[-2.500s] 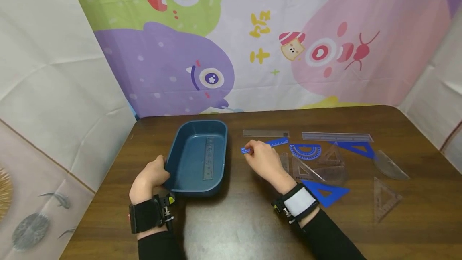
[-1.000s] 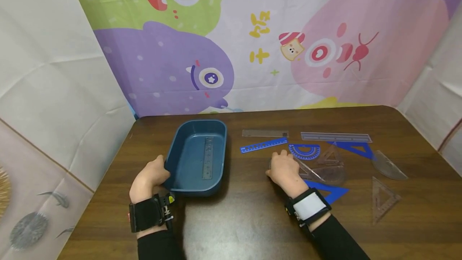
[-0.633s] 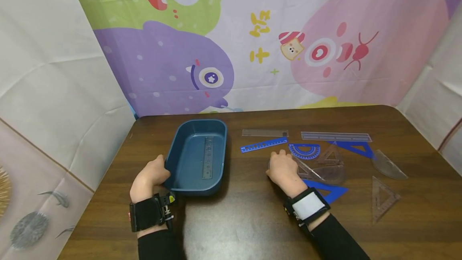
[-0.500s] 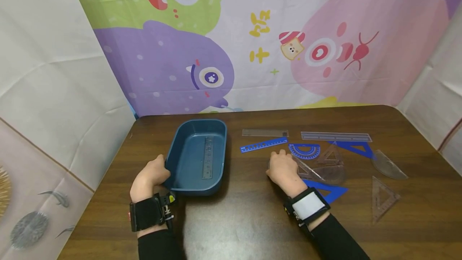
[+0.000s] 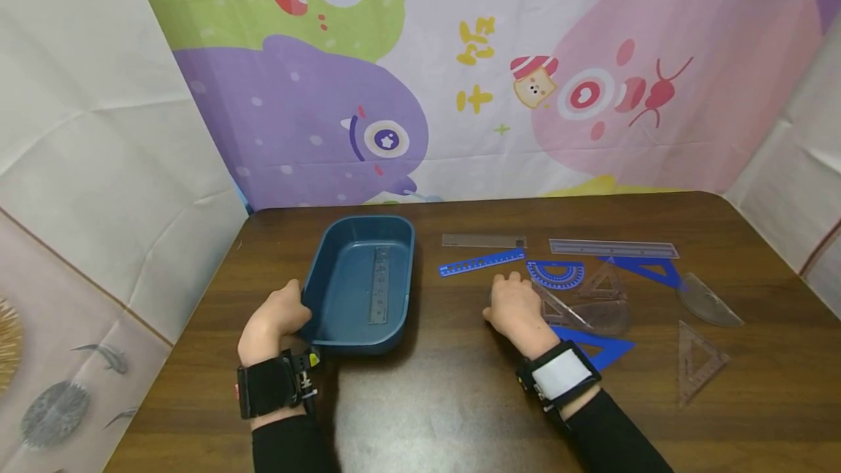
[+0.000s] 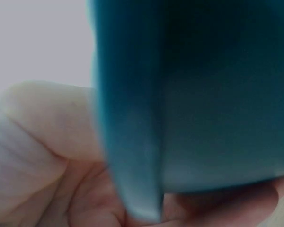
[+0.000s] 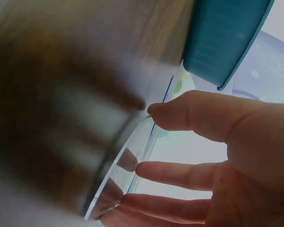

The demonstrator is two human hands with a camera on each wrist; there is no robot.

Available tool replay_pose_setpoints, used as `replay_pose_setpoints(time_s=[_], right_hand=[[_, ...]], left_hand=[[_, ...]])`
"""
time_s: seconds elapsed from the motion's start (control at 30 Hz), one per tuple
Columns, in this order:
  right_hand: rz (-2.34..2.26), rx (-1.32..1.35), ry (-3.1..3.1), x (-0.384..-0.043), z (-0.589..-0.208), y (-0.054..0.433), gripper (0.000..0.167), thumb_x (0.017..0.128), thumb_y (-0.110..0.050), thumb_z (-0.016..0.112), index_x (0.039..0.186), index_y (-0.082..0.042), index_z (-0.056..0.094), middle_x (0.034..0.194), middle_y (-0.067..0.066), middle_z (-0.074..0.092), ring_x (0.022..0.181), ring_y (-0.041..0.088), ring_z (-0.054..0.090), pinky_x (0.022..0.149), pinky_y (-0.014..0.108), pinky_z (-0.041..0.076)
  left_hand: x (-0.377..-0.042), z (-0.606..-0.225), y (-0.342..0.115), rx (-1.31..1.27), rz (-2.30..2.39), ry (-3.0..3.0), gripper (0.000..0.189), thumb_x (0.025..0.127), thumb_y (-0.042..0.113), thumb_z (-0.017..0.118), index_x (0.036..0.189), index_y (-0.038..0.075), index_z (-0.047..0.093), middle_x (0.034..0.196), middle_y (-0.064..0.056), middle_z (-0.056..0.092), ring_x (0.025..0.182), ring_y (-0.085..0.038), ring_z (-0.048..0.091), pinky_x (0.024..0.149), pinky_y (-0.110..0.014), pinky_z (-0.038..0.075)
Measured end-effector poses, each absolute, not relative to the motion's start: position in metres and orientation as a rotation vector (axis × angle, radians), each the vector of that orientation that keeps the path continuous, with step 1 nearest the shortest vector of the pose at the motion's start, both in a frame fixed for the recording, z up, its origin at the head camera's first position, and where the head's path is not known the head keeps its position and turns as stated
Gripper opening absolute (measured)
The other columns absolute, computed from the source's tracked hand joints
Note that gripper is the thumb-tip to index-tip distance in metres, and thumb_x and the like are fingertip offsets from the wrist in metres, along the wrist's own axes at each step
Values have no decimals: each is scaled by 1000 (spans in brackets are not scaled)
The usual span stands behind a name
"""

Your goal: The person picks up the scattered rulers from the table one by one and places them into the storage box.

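Note:
In the head view my left hand (image 5: 274, 318) grips the near left side of a dark blue-green plastic tray (image 5: 358, 347); the left wrist view shows the tray wall (image 6: 132, 142) between thumb and fingers. A clear ruler (image 5: 379, 285) lies inside it. My right hand (image 5: 516, 312) is down on the table among the drawing tools. Its thumb and fingertips pinch the edge of a clear plastic ruler (image 7: 104, 184), mostly hidden by the hand from above. Just beyond that hand lie a blue ruler (image 5: 482, 263) and a blue protractor (image 5: 555, 276).
Farther back lie a clear ruler (image 5: 483, 241) and a longer clear ruler (image 5: 614, 249). To the right are blue set squares (image 5: 614, 350) (image 5: 647, 269), clear set squares (image 5: 699, 365) and a clear protractor (image 5: 711, 301). Several clear pieces overlap near the right hand. A printed cloth (image 5: 460, 159) hangs behind the table.
My right hand has left the blue ruler, which lies flat, and moved right and nearer onto a clear ruler. It has stayed there since. The left hand keeps its grip on the tray.

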State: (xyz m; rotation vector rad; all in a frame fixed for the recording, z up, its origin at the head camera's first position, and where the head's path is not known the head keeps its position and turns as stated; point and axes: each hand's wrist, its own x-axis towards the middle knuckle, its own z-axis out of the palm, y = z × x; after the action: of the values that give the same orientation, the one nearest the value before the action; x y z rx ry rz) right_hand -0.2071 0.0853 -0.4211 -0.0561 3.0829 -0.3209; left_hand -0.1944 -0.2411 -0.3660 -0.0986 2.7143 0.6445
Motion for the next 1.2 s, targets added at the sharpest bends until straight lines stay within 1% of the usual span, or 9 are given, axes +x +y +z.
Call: replay_pose_setpoints(time_s=[0.17, 0.3, 0.57, 0.87, 1.07, 1.2], right_hand=[[-354, -33, 3070, -208, -421, 84, 56, 75, -30, 70, 112, 8, 52, 100, 26, 53, 90, 40, 54, 68, 48, 49], [-411, -15, 3041, -208, -417, 84, 54, 78, -27, 65, 114, 10, 48, 102, 28, 52, 90, 41, 55, 71, 49, 49], [-486, -57, 3014, -204, -408, 83, 45, 82, -19, 59, 111, 13, 47, 99, 29, 54, 85, 42, 58, 73, 48, 49], [-463, -21, 3080, -203, -406, 85, 32, 83, -15, 54, 102, 10, 50, 90, 28, 59, 80, 41, 60, 68, 48, 50], [-409, 17, 3123, -203, -405, 86, 30, 81, -9, 54, 103, 11, 49, 88, 29, 61, 78, 41, 61, 63, 48, 50], [-370, 41, 3186, -201, -407, 86, 25, 83, -3, 50, 103, 12, 48, 86, 29, 61, 75, 41, 62, 60, 48, 51]], left_hand=[[-194, -365, -241, -96, 641, 2713, 58, 78, 1, 40, 131, -17, 24, 128, -39, 37, 114, -45, 43, 90, -53, 39], [-193, -365, -240, -117, 684, 2690, 58, 79, -1, 39, 132, -17, 21, 130, -39, 35, 116, -46, 42, 91, -53, 39], [-194, -364, -240, -119, 684, 2693, 58, 79, -2, 38, 132, -18, 20, 129, -39, 35, 115, -46, 43, 92, -53, 39], [-192, -365, -241, -107, 700, 2693, 56, 78, -2, 38, 130, -17, 24, 127, -39, 38, 113, -45, 44, 91, -53, 39], [-192, -365, -241, -110, 752, 2669, 56, 78, -3, 37, 131, -17, 23, 128, -39, 36, 113, -45, 44, 89, -51, 42], [-192, -364, -241, -110, 749, 2673, 57, 79, -2, 37, 132, -16, 22, 128, -39, 36, 114, -45, 44, 89, -52, 41]])
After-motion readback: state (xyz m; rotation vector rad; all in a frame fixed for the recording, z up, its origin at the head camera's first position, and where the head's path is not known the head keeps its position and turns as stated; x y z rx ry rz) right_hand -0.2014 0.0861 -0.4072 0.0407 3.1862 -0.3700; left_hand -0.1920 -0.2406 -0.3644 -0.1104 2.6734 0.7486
